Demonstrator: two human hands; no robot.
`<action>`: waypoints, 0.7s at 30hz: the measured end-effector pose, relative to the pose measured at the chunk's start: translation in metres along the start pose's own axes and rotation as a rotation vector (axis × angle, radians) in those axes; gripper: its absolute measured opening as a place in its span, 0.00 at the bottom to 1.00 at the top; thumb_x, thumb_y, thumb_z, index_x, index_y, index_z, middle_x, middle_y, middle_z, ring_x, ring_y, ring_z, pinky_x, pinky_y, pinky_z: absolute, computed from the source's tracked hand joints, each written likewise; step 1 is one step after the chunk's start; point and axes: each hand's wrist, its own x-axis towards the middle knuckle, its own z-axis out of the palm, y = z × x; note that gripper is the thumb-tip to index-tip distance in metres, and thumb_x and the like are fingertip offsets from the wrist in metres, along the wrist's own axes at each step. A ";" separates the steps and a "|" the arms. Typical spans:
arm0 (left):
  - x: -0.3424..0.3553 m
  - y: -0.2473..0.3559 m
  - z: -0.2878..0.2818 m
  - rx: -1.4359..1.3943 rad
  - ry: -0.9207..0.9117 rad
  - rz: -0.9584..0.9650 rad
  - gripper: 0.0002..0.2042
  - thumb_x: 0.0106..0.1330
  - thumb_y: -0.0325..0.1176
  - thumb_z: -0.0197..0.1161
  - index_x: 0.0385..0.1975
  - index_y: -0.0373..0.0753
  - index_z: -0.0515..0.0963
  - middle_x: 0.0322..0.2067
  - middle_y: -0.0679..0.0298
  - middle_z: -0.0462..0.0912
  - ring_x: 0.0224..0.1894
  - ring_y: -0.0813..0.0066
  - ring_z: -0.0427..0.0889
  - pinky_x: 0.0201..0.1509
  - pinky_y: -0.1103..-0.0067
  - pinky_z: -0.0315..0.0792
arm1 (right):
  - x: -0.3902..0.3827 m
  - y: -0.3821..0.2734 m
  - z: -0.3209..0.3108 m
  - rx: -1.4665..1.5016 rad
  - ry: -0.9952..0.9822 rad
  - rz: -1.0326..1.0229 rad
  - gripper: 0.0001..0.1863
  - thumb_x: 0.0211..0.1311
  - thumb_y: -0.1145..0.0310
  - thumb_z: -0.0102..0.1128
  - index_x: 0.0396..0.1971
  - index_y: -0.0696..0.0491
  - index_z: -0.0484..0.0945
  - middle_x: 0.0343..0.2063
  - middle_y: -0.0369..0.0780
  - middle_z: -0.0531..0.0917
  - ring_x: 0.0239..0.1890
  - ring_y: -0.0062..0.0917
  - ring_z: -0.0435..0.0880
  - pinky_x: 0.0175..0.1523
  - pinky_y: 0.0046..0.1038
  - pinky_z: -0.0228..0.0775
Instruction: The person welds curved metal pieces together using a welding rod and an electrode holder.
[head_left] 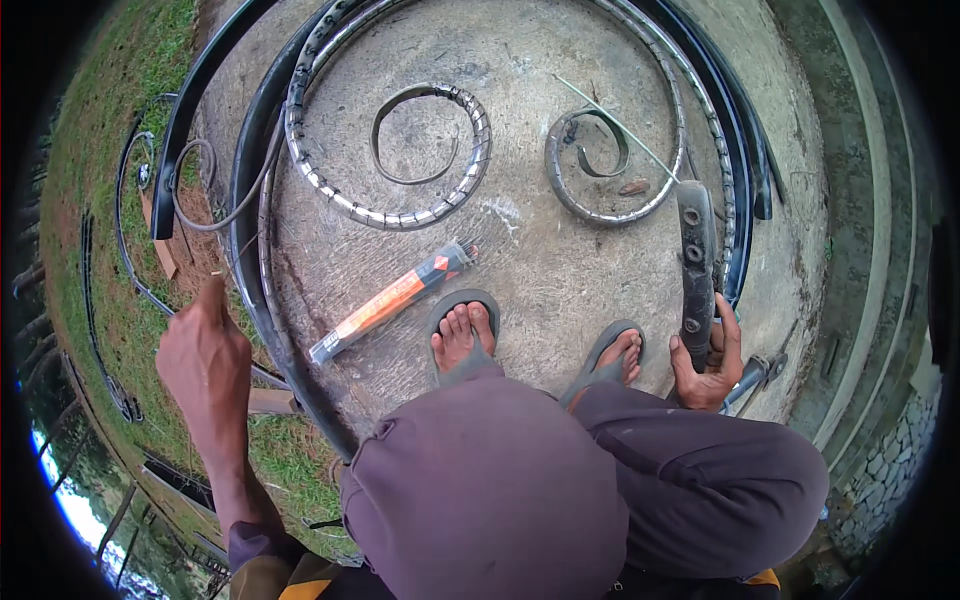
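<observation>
My right hand (712, 365) grips the lower end of a black welding electrode holder (697, 255), which points away from me. A thin pale welding rod (620, 125) sticks out of its far end, slanting up to the left over the right metal scroll (600, 215). My left hand (207, 335) is raised at the left, fingers pinched together. A tiny pale tip shows above them; what it belongs to I cannot make out. Between my hands, a clear and orange packet of welding rods (385, 305) lies on the concrete beside my left foot.
A left scroll (420, 215) of notched bright metal lies ahead, inside large curved dark bars (243, 180). A grey cable (205, 225) loops at the left. Beside my right hand rests a blue-handled tool (748, 375). Grass (100, 200) borders the concrete slab (520, 260).
</observation>
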 end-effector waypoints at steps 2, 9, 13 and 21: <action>0.012 -0.041 -0.004 0.279 0.028 0.040 0.08 0.67 0.29 0.52 0.37 0.39 0.79 0.27 0.50 0.81 0.34 0.51 0.81 0.36 0.61 0.71 | -0.003 -0.014 0.000 0.007 0.029 0.028 0.38 0.51 0.84 0.64 0.65 0.60 0.64 0.37 0.44 0.84 0.38 0.19 0.82 0.43 0.20 0.73; 0.009 -0.058 -0.040 0.274 0.178 0.020 0.12 0.71 0.35 0.54 0.49 0.46 0.81 0.31 0.54 0.84 0.32 0.58 0.83 0.33 0.65 0.72 | 0.013 -0.036 0.027 0.002 -0.030 -0.095 0.39 0.47 0.84 0.67 0.64 0.58 0.67 0.35 0.43 0.84 0.37 0.20 0.84 0.42 0.20 0.73; 0.005 0.001 -0.003 -0.097 0.135 0.184 0.11 0.69 0.32 0.57 0.48 0.44 0.82 0.29 0.54 0.85 0.27 0.58 0.83 0.31 0.67 0.72 | 0.015 -0.032 0.029 0.018 -0.041 -0.070 0.37 0.44 0.83 0.68 0.60 0.58 0.70 0.35 0.43 0.84 0.38 0.22 0.85 0.43 0.21 0.74; -0.037 0.045 0.020 -0.538 0.007 0.224 0.13 0.65 0.26 0.60 0.49 0.39 0.81 0.32 0.48 0.85 0.28 0.57 0.86 0.32 0.69 0.75 | 0.028 0.006 0.010 -0.017 -0.252 -0.275 0.35 0.38 0.81 0.69 0.55 0.60 0.74 0.35 0.45 0.84 0.32 0.25 0.85 0.39 0.23 0.74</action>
